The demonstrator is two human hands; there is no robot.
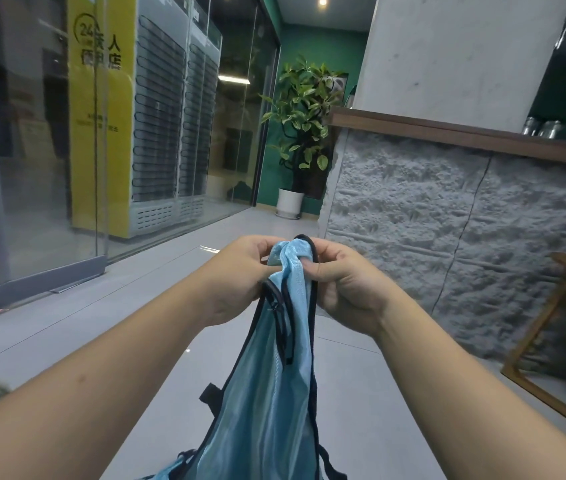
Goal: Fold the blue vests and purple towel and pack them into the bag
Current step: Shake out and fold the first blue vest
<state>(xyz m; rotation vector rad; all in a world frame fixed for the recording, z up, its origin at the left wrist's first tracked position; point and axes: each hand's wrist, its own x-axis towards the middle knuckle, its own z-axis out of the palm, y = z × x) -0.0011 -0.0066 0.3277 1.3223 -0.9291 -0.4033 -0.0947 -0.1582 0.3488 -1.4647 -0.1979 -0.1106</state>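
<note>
A light blue mesh vest with black trim hangs in front of me, held up by its top. My left hand grips the bunched top from the left. My right hand pinches the same bunch from the right, with fingers curled over the fabric. The vest drops down to the bottom edge of the view, where black straps stick out at its sides. No purple towel and no bag can be made out in this view.
A grey tiled floor stretches ahead. A glass wall runs along the left. A rough stone counter with a wooden top stands at the right, a wooden stool beside it. A potted plant stands at the back.
</note>
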